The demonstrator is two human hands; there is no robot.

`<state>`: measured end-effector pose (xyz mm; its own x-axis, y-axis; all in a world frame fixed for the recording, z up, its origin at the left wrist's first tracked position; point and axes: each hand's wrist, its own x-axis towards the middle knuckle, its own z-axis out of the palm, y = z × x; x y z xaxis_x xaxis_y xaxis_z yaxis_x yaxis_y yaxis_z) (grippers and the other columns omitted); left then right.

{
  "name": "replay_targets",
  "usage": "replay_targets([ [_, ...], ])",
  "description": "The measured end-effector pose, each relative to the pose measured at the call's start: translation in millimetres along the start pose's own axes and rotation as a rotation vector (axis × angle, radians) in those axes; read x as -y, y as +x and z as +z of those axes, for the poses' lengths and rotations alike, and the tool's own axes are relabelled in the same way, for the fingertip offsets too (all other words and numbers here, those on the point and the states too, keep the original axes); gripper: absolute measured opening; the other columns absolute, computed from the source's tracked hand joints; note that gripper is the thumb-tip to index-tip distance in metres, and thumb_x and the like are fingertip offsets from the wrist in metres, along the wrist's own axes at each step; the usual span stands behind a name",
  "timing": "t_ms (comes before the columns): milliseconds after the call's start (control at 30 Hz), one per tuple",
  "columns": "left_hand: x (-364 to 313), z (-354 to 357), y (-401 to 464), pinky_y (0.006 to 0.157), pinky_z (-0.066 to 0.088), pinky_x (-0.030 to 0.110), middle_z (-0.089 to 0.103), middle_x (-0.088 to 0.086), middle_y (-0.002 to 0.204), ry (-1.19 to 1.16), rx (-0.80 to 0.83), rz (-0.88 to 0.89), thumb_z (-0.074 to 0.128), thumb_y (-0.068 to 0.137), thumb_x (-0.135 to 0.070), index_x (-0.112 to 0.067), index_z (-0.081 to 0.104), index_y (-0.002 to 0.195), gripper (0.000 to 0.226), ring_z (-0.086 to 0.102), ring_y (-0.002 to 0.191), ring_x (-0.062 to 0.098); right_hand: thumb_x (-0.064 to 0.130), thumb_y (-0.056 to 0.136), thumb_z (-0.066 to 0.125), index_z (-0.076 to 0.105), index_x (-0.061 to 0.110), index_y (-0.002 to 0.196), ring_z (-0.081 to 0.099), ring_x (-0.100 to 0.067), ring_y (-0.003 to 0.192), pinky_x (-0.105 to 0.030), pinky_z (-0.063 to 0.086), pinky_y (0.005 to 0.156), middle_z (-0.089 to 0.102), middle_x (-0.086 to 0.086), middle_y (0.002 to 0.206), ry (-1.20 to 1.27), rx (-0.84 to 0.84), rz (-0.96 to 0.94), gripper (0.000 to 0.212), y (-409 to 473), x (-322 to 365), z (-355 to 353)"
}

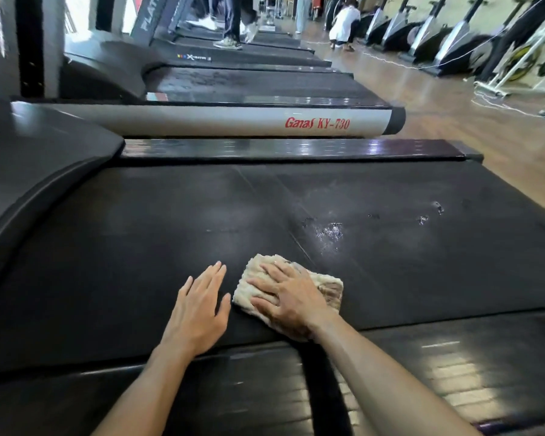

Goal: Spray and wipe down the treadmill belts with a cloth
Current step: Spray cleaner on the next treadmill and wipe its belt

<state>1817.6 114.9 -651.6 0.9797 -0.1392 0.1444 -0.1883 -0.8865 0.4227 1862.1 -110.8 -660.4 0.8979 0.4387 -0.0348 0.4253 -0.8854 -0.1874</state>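
Pressing flat with spread fingers, the right hand (291,297) is pinning a folded, beige, nubby cloth (326,286) on the black treadmill belt (139,231); the left hand (199,305) is lying open beside it, near what are probably wet spray droplets (331,232).

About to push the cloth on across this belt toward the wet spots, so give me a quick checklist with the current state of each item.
1. Cloth flat on the near treadmill belt: ok.
2. Right hand pressing on the cloth with spread fingers: ok.
3. Left hand flat on the bare belt beside the cloth, not in its path: ok.
4. Wet patch ahead and smaller droplets to the right: not yet wiped, not ok.
5. Spray bottle within reach: cannot tell, none in view.
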Motion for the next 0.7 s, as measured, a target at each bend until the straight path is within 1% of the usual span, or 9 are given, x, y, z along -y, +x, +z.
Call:
replay_targets([
  [100, 1, 12, 28, 0.126, 0.007, 0.032, 0.023, -0.008, 0.166, -0.02, -0.033, 0.018, 0.049, 0.103, -0.031, -0.021, 0.027, 0.159, 0.061, 0.018, 0.152, 0.004, 0.077, 0.086, 0.009, 0.034, 0.053, 0.153, 0.0, -0.018, 0.159, -0.05, -0.001, 0.126, 0.015, 0.013, 0.171, 0.065, 0.006, -0.022, 0.076, 19, -20, 3],
  [200, 6, 22, 55, 0.127, 0.01, 0.035, 0.024, -0.007, 0.166, -0.011, -0.057, -0.013, 0.04, 0.103, -0.037, -0.02, 0.028, 0.159, 0.06, 0.018, 0.153, 0.005, 0.075, 0.089, 0.013, 0.034, 0.053, 0.153, 0.0, -0.018, 0.159, -0.051, -0.004, 0.126, 0.014, 0.013, 0.171, 0.064, -0.001, -0.082, 0.071, 32, -35, 2],
  [267, 7, 29, 64, 0.127, 0.007, 0.039, 0.019, -0.006, 0.168, 0.008, -0.011, -0.05, 0.036, 0.105, -0.039, -0.02, 0.022, 0.161, 0.06, 0.012, 0.154, 0.006, 0.073, 0.092, 0.019, 0.035, 0.053, 0.153, 0.001, -0.018, 0.159, -0.051, -0.003, 0.125, 0.015, 0.014, 0.171, 0.074, -0.035, -0.089, 0.066, 30, -37, 5],
  [367, 3, 30, 63, 0.128, 0.004, 0.041, 0.01, -0.006, 0.169, 0.0, 0.01, -0.121, 0.037, 0.105, -0.038, -0.02, 0.015, 0.162, 0.063, 0.005, 0.155, 0.006, 0.07, 0.095, 0.03, 0.037, 0.054, 0.152, 0.002, -0.017, 0.159, -0.05, 0.0, 0.126, 0.017, 0.016, 0.17, 0.1, -0.058, -0.074, 0.059, 30, -37, 8],
  [467, -6, 26, 45, 0.127, 0.005, 0.042, 0.013, -0.004, 0.169, 0.035, -0.034, -0.128, 0.038, 0.106, -0.034, -0.017, 0.018, 0.162, 0.062, 0.008, 0.156, 0.009, 0.074, 0.091, 0.029, 0.04, 0.054, 0.15, 0.007, -0.015, 0.158, -0.049, 0.008, 0.126, 0.019, 0.018, 0.169, 0.12, -0.091, -0.072, 0.064, 27, -39, 8],
  [533, -14, 20, 30, 0.127, 0.006, 0.042, 0.014, -0.004, 0.169, 0.037, -0.023, -0.166, 0.039, 0.106, -0.032, -0.016, 0.019, 0.162, 0.061, 0.009, 0.156, 0.009, 0.074, 0.092, 0.032, 0.04, 0.054, 0.15, 0.007, -0.013, 0.158, -0.047, 0.008, 0.126, 0.018, 0.018, 0.169, 0.11, -0.058, -0.07, 0.062, 22, -37, 4],
  [600, -19, 24, 23, 0.127, 0.007, 0.042, 0.015, -0.003, 0.169, 0.043, -0.013, -0.155, 0.039, 0.106, -0.03, -0.017, 0.02, 0.162, 0.06, 0.009, 0.156, 0.009, 0.07, 0.096, 0.041, 0.04, 0.053, 0.151, 0.006, -0.012, 0.158, -0.045, 0.005, 0.126, 0.018, 0.018, 0.169, 0.127, -0.067, -0.027, 0.057, 15, -40, 4],
  [700, -26, 25, 24, 0.127, 0.005, 0.041, 0.014, -0.004, 0.169, 0.05, 0.008, -0.158, 0.039, 0.106, -0.03, -0.017, 0.019, 0.162, 0.06, 0.009, 0.156, 0.009, 0.068, 0.097, 0.042, 0.038, 0.054, 0.151, 0.004, -0.012, 0.158, -0.046, 0.003, 0.126, 0.017, 0.018, 0.17, 0.131, -0.05, -0.003, 0.056, 7, -44, -4],
])
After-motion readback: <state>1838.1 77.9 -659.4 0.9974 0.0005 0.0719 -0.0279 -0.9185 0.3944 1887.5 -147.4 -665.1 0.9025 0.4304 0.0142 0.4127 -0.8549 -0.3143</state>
